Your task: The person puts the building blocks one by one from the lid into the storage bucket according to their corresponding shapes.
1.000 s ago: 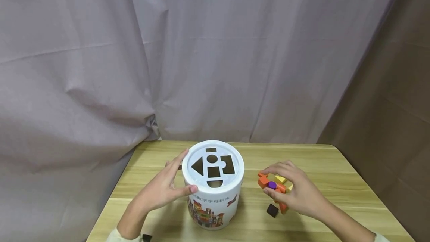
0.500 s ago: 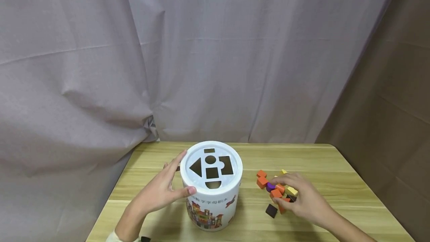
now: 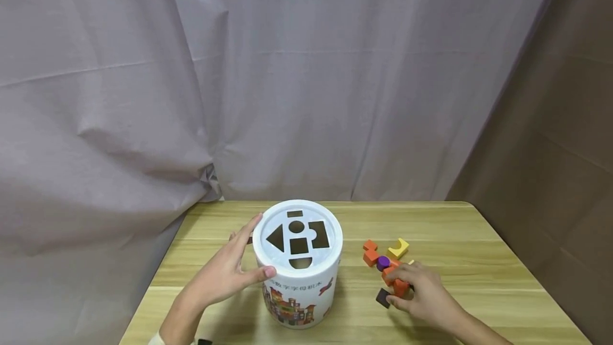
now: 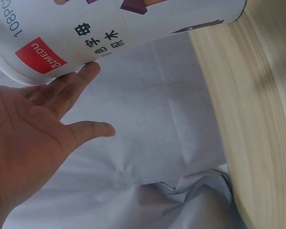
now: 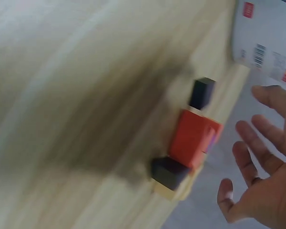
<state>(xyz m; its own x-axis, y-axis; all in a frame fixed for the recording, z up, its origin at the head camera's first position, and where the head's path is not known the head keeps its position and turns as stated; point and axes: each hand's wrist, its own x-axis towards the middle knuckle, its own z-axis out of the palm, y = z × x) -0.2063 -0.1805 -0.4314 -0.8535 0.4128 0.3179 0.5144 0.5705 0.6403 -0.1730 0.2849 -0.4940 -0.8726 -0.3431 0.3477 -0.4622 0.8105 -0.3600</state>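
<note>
A white block bucket [image 3: 297,286] with printed pictures stands on the table, its lid [image 3: 322,257] cut with shaped holes. My left hand [image 3: 222,273] spans the bucket's left side, thumb at the front rim and fingertips toward the back. In the left wrist view, its fingers [image 4: 69,95] lie fairly straight along the wall. My right hand [image 3: 426,294] hovers over the block pile, fingers parted and slightly bent, thumb tip right at a black block [image 3: 382,297]. Orange blocks [image 3: 370,257], a purple cylinder [image 3: 382,263] and a yellow arch block [image 3: 398,248] lie around it.
The wooden table [image 3: 479,260] carries everything, with a grey curtain [image 3: 297,95] hanging behind its far edge. A second black block [image 5: 170,172] sits at the pile's edge in the right wrist view. Another dark piece [image 3: 205,342] lies by the left sleeve.
My right hand has moved toward the near side of the pile, its thumb now by the black block. The yellow arch block has come into clear view. My left hand stays at the bucket.
</note>
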